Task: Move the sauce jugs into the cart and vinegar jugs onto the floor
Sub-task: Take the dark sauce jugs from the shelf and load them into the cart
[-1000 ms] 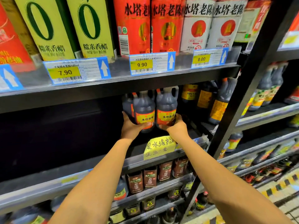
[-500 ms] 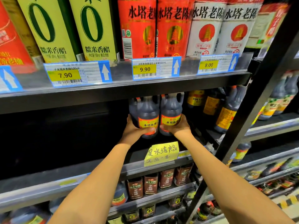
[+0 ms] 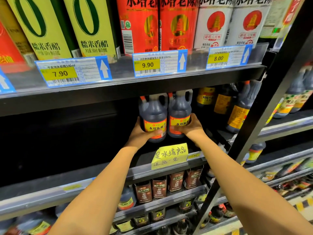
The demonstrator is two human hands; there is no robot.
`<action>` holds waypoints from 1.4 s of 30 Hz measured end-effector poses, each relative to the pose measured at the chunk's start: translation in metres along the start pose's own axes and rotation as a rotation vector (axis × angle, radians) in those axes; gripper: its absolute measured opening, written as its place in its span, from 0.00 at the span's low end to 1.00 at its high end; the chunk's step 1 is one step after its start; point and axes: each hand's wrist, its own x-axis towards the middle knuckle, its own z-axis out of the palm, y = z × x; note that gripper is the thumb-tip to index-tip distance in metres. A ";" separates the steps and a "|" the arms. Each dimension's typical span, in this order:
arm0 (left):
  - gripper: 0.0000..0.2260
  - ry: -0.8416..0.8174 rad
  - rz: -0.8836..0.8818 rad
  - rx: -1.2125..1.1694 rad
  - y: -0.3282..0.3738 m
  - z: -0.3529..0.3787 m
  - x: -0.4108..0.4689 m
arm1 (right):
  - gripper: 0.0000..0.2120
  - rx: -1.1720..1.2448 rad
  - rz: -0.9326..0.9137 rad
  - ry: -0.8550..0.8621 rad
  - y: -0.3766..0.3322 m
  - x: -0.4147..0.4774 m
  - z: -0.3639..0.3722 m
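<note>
Hands (image 3: 140, 134) (image 3: 191, 127) round two vinegar jugs (image 3: 153, 116) (image 3: 179, 111), shelf (image 3: 118, 92) overhead

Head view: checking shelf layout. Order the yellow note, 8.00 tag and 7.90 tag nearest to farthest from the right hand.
1. Yellow note, just below the right hand.
2. 8.00 tag, above, slightly right.
3. 7.90 tag, far upper left.

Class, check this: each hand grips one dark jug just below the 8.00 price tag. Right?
Wrong tag: the head view shows the left hand gripping the left jug and the right hand the right jug under the 9.90 tag.
</note>
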 end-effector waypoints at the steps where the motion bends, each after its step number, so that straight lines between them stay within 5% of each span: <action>1: 0.40 0.000 -0.010 0.015 0.000 0.000 -0.001 | 0.36 0.006 -0.006 -0.019 0.000 -0.001 -0.002; 5: 0.45 0.074 -0.045 0.144 0.006 0.004 -0.006 | 0.36 0.014 0.000 -0.034 0.001 -0.004 -0.002; 9: 0.34 0.278 -0.064 0.330 0.011 0.012 -0.015 | 0.33 -0.019 -0.003 -0.008 -0.002 -0.010 0.001; 16: 0.27 0.239 -0.044 0.318 0.020 0.008 -0.021 | 0.34 0.004 0.003 -0.049 0.001 -0.019 -0.004; 27: 0.34 0.281 -0.134 0.382 0.041 0.026 -0.050 | 0.30 -0.072 0.082 -0.010 -0.001 -0.038 -0.002; 32: 0.22 0.268 0.203 0.616 0.060 0.044 -0.112 | 0.35 -0.181 -0.061 0.193 0.007 -0.093 -0.024; 38: 0.33 -0.065 0.615 0.830 0.046 0.072 -0.177 | 0.29 -0.292 -0.027 0.392 0.045 -0.192 -0.039; 42: 0.34 -0.416 0.626 1.005 0.015 0.094 -0.211 | 0.22 -0.410 0.171 0.482 0.095 -0.262 -0.028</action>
